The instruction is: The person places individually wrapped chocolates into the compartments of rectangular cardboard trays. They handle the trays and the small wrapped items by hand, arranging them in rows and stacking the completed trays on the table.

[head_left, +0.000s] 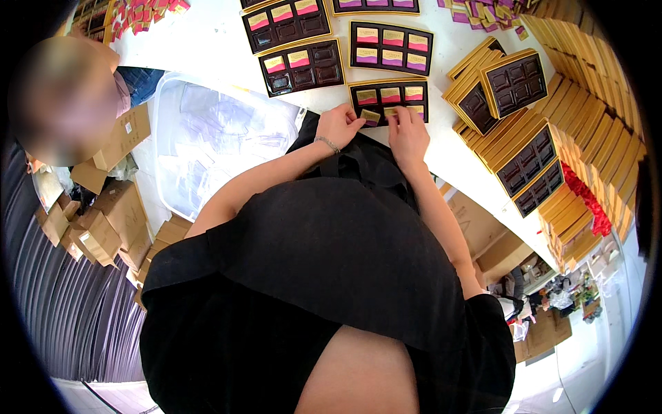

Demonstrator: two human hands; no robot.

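A shallow gold-edged box (354, 88) with a dark tray of six compartments lies at the table's near edge, right in front of me. Gold-and-pink wrapped squares fill its far row. In its near row, a tilted gold-and-purple wrapped square (370, 117) sits at the fingertips of my left hand (336, 127), which are pinched together at its edge. My right hand (409, 136) reaches over the near row from the right. Its closed fingertips are on another gold-and-purple wrapped square (391, 112), partly covered by the fingers.
Beyond lie a filled box (391, 47) and a partly filled box (301, 65). Stacked boxes with bare dark trays (516, 83) stand at right. Loose wrapped squares (483, 14) are heaped at the far side. A clear plastic bin (221, 131) stands at left, near another person (65, 103).
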